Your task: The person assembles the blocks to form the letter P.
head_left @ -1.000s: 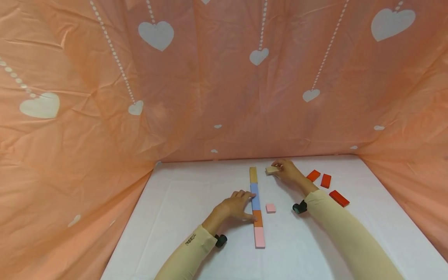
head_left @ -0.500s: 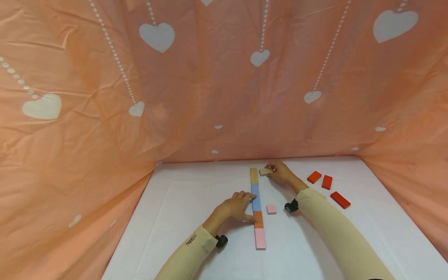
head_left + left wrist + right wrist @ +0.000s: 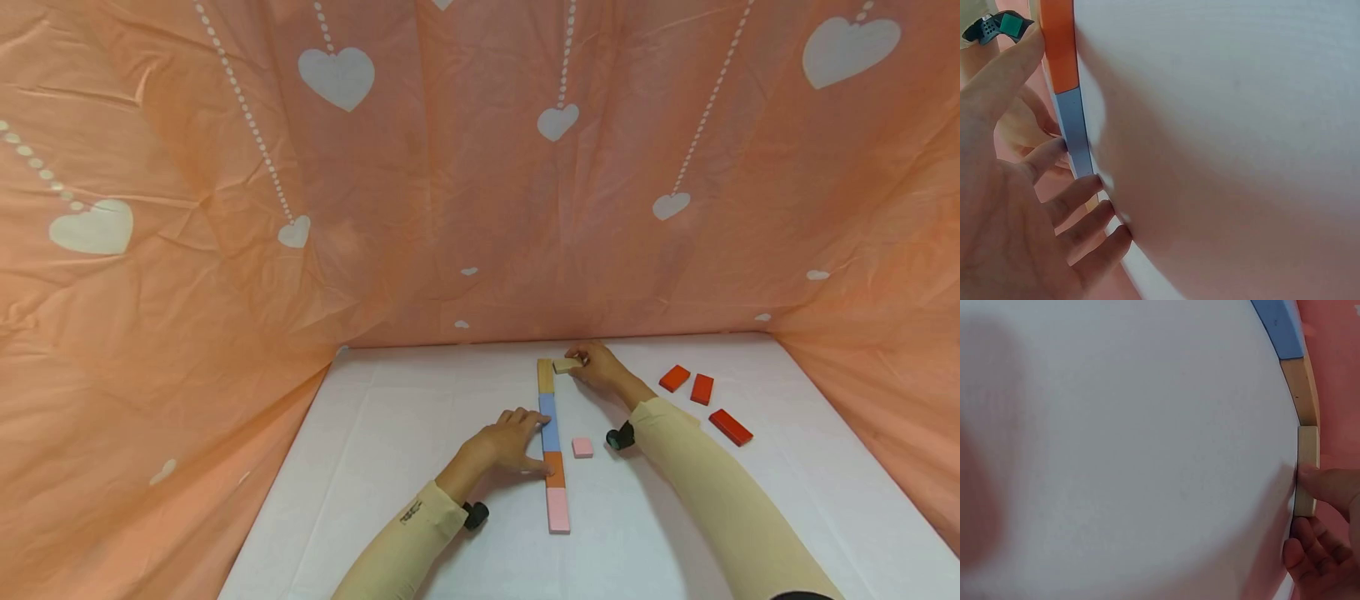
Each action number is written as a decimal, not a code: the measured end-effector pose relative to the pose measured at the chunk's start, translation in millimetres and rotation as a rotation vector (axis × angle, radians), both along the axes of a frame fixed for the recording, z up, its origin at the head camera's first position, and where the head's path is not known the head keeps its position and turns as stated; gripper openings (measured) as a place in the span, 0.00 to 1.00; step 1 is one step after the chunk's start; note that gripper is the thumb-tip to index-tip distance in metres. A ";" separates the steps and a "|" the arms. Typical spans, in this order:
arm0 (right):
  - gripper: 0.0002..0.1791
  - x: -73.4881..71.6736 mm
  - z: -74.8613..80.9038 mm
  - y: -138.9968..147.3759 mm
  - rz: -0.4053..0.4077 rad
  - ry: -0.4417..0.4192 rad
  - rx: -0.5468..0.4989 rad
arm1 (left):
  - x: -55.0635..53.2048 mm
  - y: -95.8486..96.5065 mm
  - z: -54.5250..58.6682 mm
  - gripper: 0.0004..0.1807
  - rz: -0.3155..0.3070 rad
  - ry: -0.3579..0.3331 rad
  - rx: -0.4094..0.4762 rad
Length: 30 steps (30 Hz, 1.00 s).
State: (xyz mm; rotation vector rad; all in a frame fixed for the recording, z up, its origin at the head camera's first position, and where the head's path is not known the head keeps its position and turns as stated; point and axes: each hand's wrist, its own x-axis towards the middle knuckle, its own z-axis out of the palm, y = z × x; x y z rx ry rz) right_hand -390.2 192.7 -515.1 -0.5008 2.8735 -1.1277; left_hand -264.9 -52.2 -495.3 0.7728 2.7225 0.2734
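A straight row of flat blocks runs away from the person in the head view: pink [image 3: 558,511] nearest, then orange [image 3: 554,471], blue [image 3: 550,422] and tan wood [image 3: 545,376] at the far end. My left hand [image 3: 508,442] rests along the row's left side, its thumb at the orange block and a fingertip at the blue one, fingers spread. Between thumb and fingers, my right hand [image 3: 600,367] pinches a pale wooden block [image 3: 564,365]. That block lies crosswise to the row, its end against the tan block in the right wrist view [image 3: 1308,469].
To the right of the row lies a small pink block [image 3: 582,447]. Three red blocks [image 3: 702,388] are scattered on the right of the white tabletop [image 3: 375,433]. An orange curtain [image 3: 480,208] with white hearts stands behind the table's far edge.
My right hand has carried the pale block leftward, from a gap right of the row up to the tan block's side. My left hand has kept its place.
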 end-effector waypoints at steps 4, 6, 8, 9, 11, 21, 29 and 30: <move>0.14 -1.1 0.3 -0.9 0.011 0.009 -0.001 | -0.3 -0.1 0.7 0.50 0.003 -0.001 0.002; 0.14 -1.4 0.0 -1.3 0.006 0.004 -0.001 | -0.2 -0.1 0.8 0.50 0.004 -0.003 0.005; 0.14 -1.2 -0.4 -1.4 0.003 -0.001 -0.007 | 0.2 0.0 1.0 0.50 0.005 -0.009 0.009; 0.14 -1.0 -0.7 -1.5 -0.001 -0.006 -0.012 | 0.3 0.1 1.0 0.50 0.005 -0.011 0.011; 0.14 -0.6 -1.2 -1.8 -0.007 -0.014 -0.024 | 0.3 0.3 0.4 0.50 0.005 -0.012 0.014; 0.17 0.5 -5.0 -1.8 -0.018 -0.016 -0.050 | 0.3 0.4 -2.2 0.50 0.004 -0.005 0.006; 0.31 6.4 -3.3 9.9 -0.041 -0.107 -0.116 | -0.8 0.4 -3.1 0.50 0.005 -0.009 -0.004; 0.31 7.6 -2.8 12.6 -0.042 -0.107 -0.119 | -0.9 0.1 -2.9 0.50 0.005 -0.010 -0.006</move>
